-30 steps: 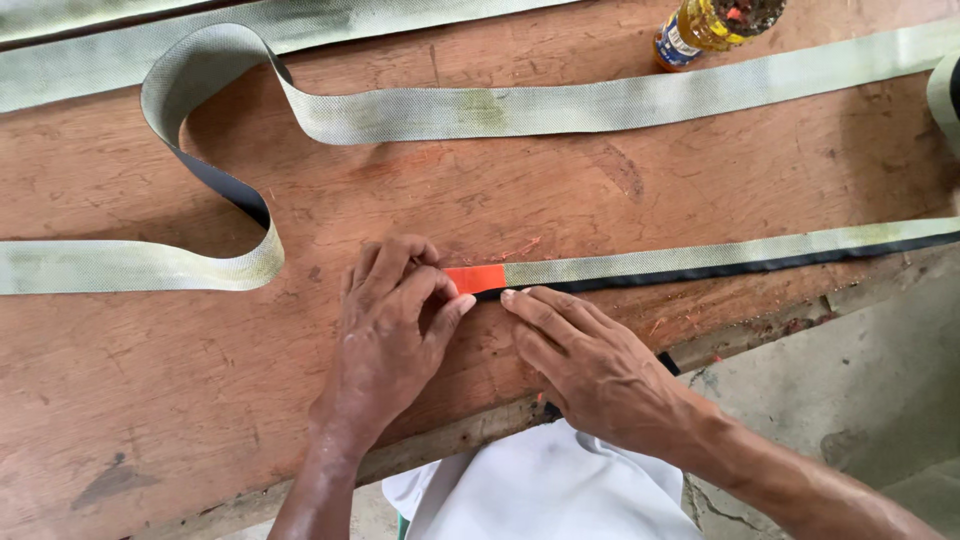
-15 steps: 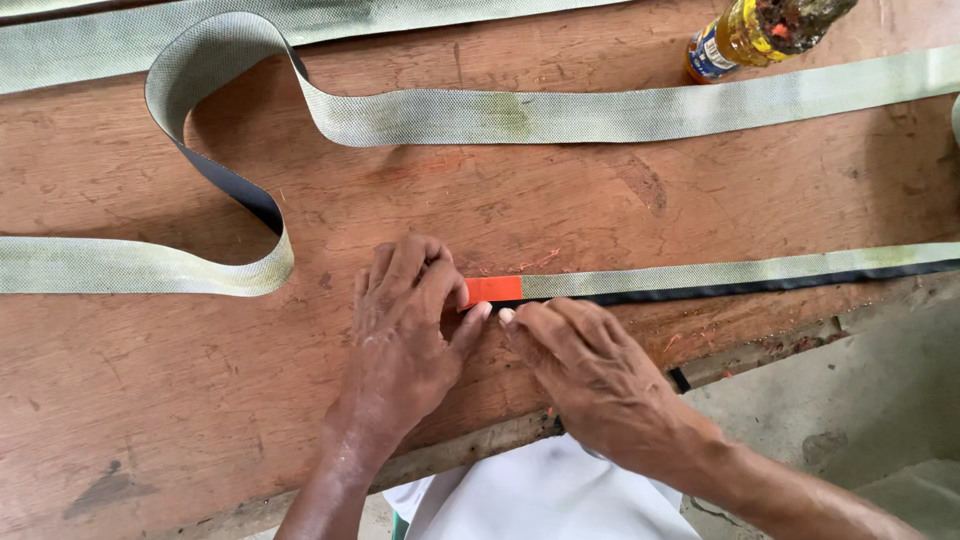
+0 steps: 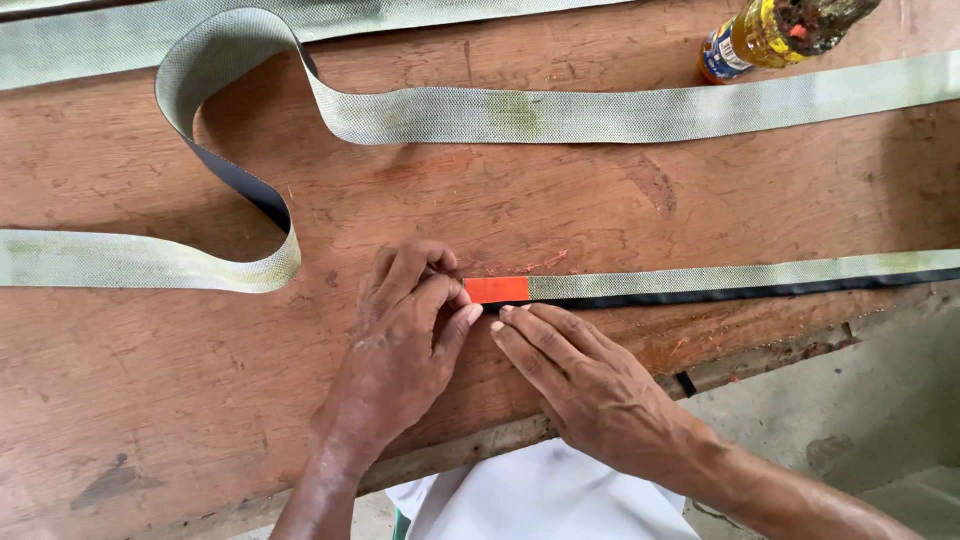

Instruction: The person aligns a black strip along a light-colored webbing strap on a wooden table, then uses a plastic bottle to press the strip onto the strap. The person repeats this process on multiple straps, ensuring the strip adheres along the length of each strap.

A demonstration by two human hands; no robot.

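Left hand (image 3: pixel 405 345) lies knuckles up on the table (image 3: pixel 150 400), fingers curled and bunched together, fingertips pressed down at the left end of the orange strip (image 3: pixel 496 290); whether they pinch the strip or only press on it cannot be told. Right hand (image 3: pixel 590 385) lies flat just to the right of the left hand, fingers straight and held close together, fingertips (image 3: pixel 500 320) touching the near edge of the orange strip and almost meeting the left thumb. Orange strip is short, flat on the table, and sits at the left end of a pale woven band with a dark edge (image 3: pixel 740 282), which runs right to the picture edge, near the table's near edge. Farther off, a longer pale band (image 3: pixel 520 112) crosses the table and loops back at far left, dark underside showing. Bottle with yellow label (image 3: pixel 765 30) lies at far right. White garment (image 3: pixel 545 500) shows below the table edge.
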